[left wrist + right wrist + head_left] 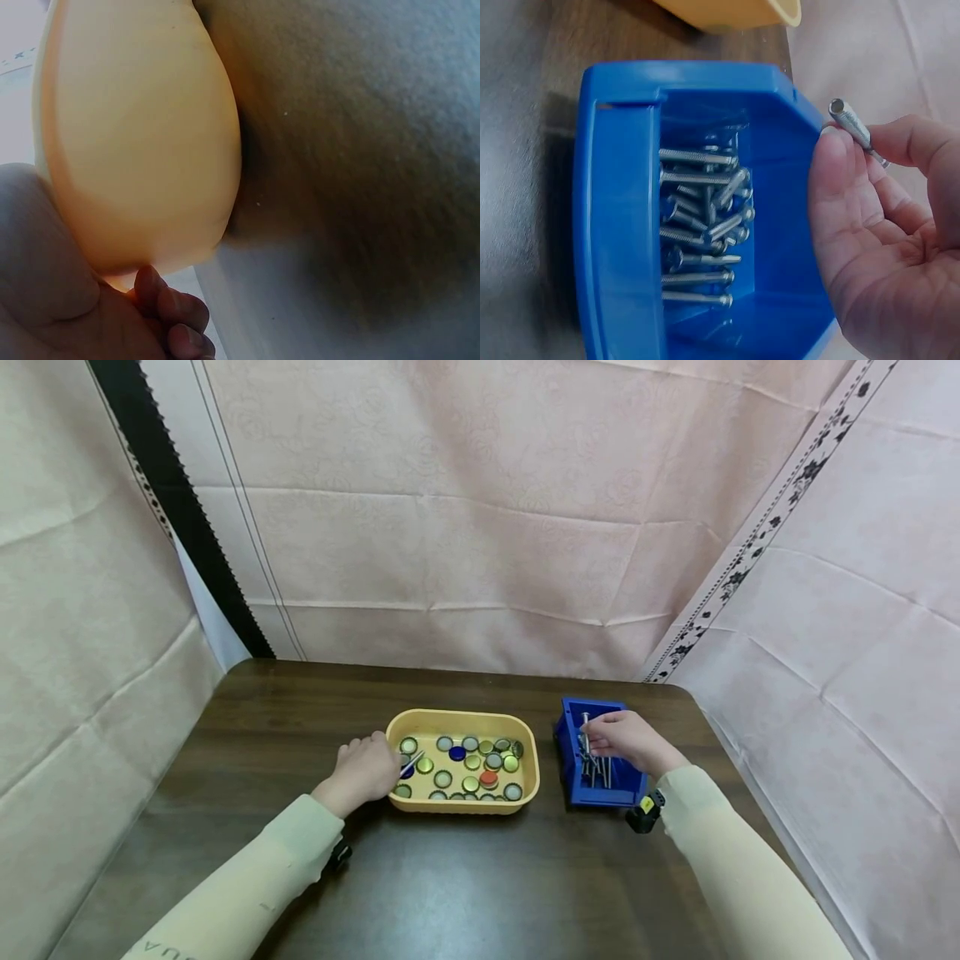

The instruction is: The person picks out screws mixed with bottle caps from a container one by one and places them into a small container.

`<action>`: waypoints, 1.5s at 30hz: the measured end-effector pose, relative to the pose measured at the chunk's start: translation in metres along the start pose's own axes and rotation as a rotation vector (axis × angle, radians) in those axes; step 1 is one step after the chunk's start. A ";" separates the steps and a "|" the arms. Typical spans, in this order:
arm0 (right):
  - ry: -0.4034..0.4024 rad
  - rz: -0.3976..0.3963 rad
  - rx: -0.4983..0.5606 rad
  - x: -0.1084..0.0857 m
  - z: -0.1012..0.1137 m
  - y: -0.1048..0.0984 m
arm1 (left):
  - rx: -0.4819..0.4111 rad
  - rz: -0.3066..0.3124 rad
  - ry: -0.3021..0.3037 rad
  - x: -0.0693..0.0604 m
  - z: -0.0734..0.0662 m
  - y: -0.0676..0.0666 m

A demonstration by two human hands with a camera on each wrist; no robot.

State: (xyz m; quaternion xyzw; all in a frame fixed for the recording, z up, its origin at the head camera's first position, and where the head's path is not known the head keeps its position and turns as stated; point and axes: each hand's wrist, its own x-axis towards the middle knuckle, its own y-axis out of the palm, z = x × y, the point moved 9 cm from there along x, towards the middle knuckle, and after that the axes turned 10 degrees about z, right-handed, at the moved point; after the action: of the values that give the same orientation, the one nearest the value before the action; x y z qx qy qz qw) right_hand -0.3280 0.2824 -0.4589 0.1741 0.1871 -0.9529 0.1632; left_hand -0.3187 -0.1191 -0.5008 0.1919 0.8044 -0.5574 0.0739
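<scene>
My left hand (363,772) is at the left end of a yellow tray (465,807) with many bottle caps inside. From beside its fingers a slim silvery rod (414,762) slants over the caps, apparently pinched. In the left wrist view, the tray's outer wall (142,135) hides the thumb and index tips, while other fingers (176,311) curl below. My right hand (630,741) is over a blue bin (596,797). Between thumb and fingertips it pinches a metal bolt (851,124), above the bin's edge. Several similar bolts (697,232) lie jumbled in the bin.
Both containers stand toward the far side of a dark wooden table (450,885), with a gap between them. Pale cloth (450,552) hangs behind the table and along both sides. Blue caps (457,752) and a red cap (488,778) lie among the silver and gold ones.
</scene>
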 end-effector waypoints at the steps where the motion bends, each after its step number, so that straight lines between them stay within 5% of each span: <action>1: 0.003 -0.001 -0.007 -0.001 -0.001 -0.001 | -0.001 0.002 0.000 0.000 0.000 0.000; 32: 0.082 -0.136 -0.330 -0.011 -0.011 -0.013 | 0.005 -0.005 0.010 -0.003 -0.003 0.000; 38: 0.068 -0.154 -0.332 -0.010 -0.009 -0.015 | 0.001 -0.006 0.008 -0.002 -0.001 0.000; 45: 0.013 -0.156 -0.219 -0.006 0.000 -0.011 | -0.007 -0.007 0.013 -0.002 -0.001 0.000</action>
State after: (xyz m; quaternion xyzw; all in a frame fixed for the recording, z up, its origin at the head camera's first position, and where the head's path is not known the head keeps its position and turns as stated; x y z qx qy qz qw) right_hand -0.3262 0.2936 -0.4534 0.1462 0.3039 -0.9355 0.1056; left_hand -0.3169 -0.1183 -0.4996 0.1924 0.8075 -0.5534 0.0677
